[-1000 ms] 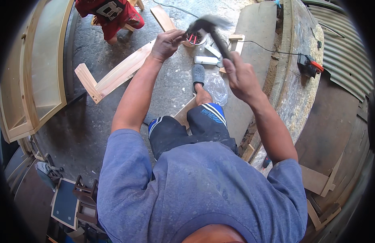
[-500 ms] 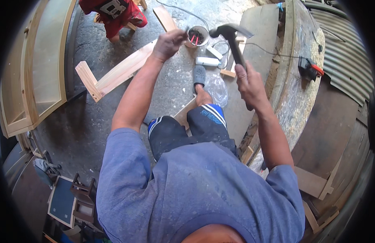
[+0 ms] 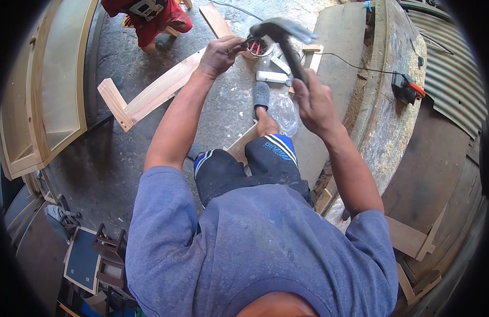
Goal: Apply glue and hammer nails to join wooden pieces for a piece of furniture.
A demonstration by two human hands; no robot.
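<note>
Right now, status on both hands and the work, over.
Right hand gripping hammer, raised. Left hand pinching at end of wooden plank, beside small round tin. Sandalled foot close below.

Worker's clothing — seen from above

He wore a dusty blue short-sleeved T-shirt [image 3: 265, 253], black striped-trim shorts [image 3: 244, 169] and a grey sandal [image 3: 261, 95].

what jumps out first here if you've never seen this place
The raised hammer, gripped by the right hand at top centre, its head blurred. Just left of it, the left hand rests on a long pale wooden plank lying on the grey floor, beside a small round tin.
</note>
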